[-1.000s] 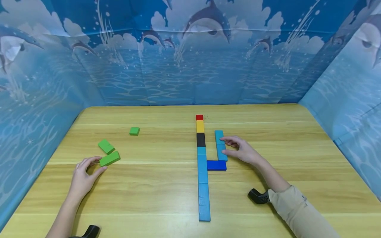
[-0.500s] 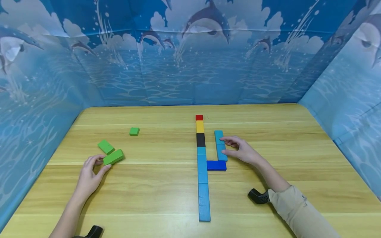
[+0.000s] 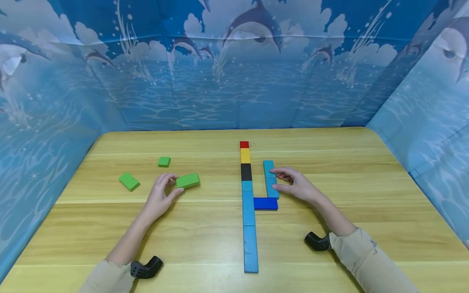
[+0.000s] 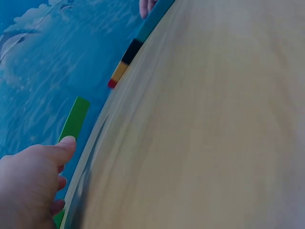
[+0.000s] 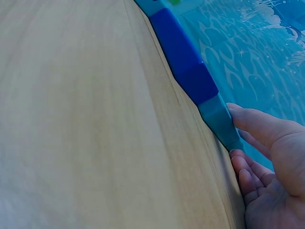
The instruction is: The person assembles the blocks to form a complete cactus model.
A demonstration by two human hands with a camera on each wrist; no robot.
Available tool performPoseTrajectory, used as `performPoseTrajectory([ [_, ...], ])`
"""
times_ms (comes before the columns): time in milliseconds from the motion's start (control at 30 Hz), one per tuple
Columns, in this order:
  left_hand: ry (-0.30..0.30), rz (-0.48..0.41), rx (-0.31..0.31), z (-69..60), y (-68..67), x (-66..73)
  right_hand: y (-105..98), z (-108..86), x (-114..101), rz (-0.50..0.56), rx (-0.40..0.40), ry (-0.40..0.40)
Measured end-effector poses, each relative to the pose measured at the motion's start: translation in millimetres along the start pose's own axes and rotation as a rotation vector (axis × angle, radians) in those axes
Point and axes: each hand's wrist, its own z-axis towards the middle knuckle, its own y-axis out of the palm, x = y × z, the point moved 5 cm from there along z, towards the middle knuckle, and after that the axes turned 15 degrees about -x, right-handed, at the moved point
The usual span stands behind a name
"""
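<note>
My left hand pinches one end of a long green block between thumb and fingers, apart from the other green blocks. The left wrist view shows the thumb on the near end of this green block. My right hand rests its thumb and fingertips against two light blue blocks standing end to end. A dark blue block lies crosswise just below them, its left end against a long column of light blue blocks. A black block, a yellow block and a red block top that column.
Two more green blocks lie at the left: a medium one and a small one. All sit on a wooden table. A dolphin-print curtain surrounds its back and sides. Black devices are worn at both wrists.
My left hand has lifted the long green block away from the medium one and carried it right, toward the column. The right hand and the column blocks stay where they were.
</note>
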Motion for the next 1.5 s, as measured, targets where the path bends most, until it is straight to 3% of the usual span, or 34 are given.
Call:
performPoseTrajectory([
  [267, 0.043, -0.022, -0.098, 37.3, 38.0, 21.2, 1, -0.5, 0, 0.008, -0.001, -0.002],
  [567, 0.094, 0.046, -0.155, 58.2, 64.1, 38.4, 0, 0.2, 2, 0.009, 0.0, -0.005],
  [933, 0.091, 0.081, -0.192, 65.5, 74.5, 46.0, 0, 0.1, 2, 0.006, -0.007, 0.005],
  [1500, 0.081, 0.079, -0.197, 67.1, 77.3, 41.9, 0, -0.4, 1, 0.001, -0.005, 0.005],
])
